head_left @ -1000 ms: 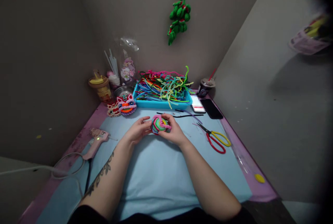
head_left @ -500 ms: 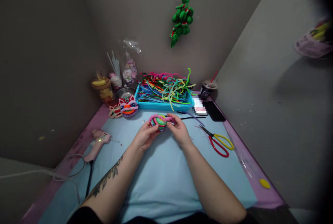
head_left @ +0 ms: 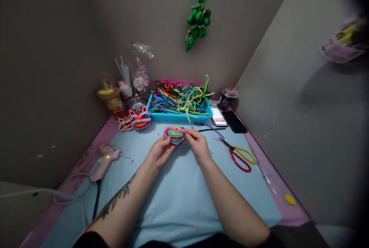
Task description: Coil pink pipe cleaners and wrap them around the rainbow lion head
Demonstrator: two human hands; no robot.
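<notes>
A small round craft piece of multicoloured fuzzy pipe cleaners [head_left: 176, 137], with pink, green and red bands, is held up above the blue cloth. My left hand [head_left: 160, 150] is closed on its left and lower side, thumb in front. At the right edge my right hand [head_left: 198, 144] pinches the pink pipe cleaner strand that runs along the top rim. Some fingertips are hidden behind the piece. Beyond it, to the left, sit a purple lion-head figure [head_left: 140, 118] and a cream one [head_left: 125, 124], both of fuzzy pipe cleaners.
A blue tray [head_left: 178, 117] heaped with pipe cleaners stands at the back. Scissors [head_left: 238, 153] and a dark phone [head_left: 235, 122] lie to the right, near a drink cup [head_left: 229, 97]. On the left rests a pink glue gun [head_left: 106, 161] with its cord.
The pink strand's right end, which stuck out beyond the piece, now lies closer along its rim. My right hand stays beside it. The whole view has shifted slightly.
</notes>
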